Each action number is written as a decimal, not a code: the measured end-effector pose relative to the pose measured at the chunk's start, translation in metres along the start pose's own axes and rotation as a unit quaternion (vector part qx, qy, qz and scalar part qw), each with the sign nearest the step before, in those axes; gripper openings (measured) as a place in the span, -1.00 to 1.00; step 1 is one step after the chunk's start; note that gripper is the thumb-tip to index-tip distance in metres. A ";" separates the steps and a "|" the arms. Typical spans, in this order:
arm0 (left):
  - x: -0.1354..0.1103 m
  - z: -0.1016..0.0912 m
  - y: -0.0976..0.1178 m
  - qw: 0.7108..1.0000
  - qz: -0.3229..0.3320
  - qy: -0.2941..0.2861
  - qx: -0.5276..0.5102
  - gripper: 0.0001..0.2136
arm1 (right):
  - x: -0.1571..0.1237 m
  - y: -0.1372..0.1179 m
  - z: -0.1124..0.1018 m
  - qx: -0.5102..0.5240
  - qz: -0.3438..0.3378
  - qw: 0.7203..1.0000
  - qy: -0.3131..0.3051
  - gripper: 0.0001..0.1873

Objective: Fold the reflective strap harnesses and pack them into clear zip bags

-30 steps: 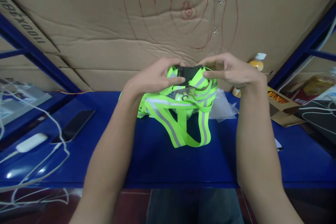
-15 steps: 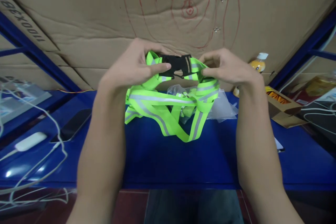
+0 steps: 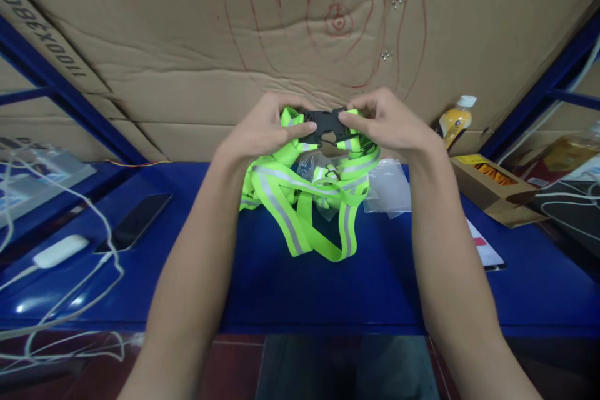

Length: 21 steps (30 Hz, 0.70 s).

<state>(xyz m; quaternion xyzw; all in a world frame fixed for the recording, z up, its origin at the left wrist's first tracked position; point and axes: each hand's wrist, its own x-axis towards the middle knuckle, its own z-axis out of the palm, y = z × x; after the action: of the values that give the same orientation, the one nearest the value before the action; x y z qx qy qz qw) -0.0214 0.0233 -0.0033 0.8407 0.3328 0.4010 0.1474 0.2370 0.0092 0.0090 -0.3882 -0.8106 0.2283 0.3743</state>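
Note:
A neon yellow strap harness with grey reflective stripes (image 3: 300, 200) hangs from both hands above the blue shelf top (image 3: 290, 287). Its black plastic buckle (image 3: 325, 124) sits at the top between the hands. My left hand (image 3: 262, 131) pinches the buckle's left end and the strap there, fingers closed. My right hand (image 3: 389, 122) grips the buckle's right end with thumb and fingers closed. The harness loops dangle down and rest on the shelf. A crumpled clear plastic bag (image 3: 387, 187) lies behind the straps.
A cardboard sheet (image 3: 187, 62) with red pen circles backs the shelf. A dark phone (image 3: 134, 222), a white charger (image 3: 60, 251) and white cables (image 3: 70, 300) lie left. An orange drink bottle (image 3: 454, 120), an open cardboard box (image 3: 497, 190) and a card (image 3: 485, 250) sit right.
Both hands have come closer together on the buckle and dropped slightly from half a second ago. The strap loops have bunched and hang narrower.

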 end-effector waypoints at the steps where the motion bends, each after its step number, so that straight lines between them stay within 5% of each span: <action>1: 0.000 0.004 0.004 1.000 0.013 0.010 0.015 -0.74 | 0.000 0.000 0.000 -0.006 0.003 1.000 0.001 -0.54; 10: 0.001 0.023 0.017 0.973 0.089 0.030 0.213 -0.78 | 0.004 0.000 0.000 -0.078 -0.026 0.997 -0.003 -0.54; 16: 0.002 0.030 0.020 0.973 0.097 0.006 0.209 -0.85 | 0.001 0.005 -0.006 -0.051 -0.020 0.998 -0.019 -0.54; 21: 0.001 0.031 0.017 0.988 0.075 0.007 0.134 -0.61 | -0.003 0.012 -0.019 -0.024 -0.003 1.000 0.010 -0.57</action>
<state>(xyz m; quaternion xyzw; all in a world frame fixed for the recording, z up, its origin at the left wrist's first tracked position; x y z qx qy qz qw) 0.0106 0.0121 -0.0134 0.8728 0.3202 0.3683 0.0009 0.2588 0.0152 0.0119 -0.3970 -0.8130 0.2041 0.3738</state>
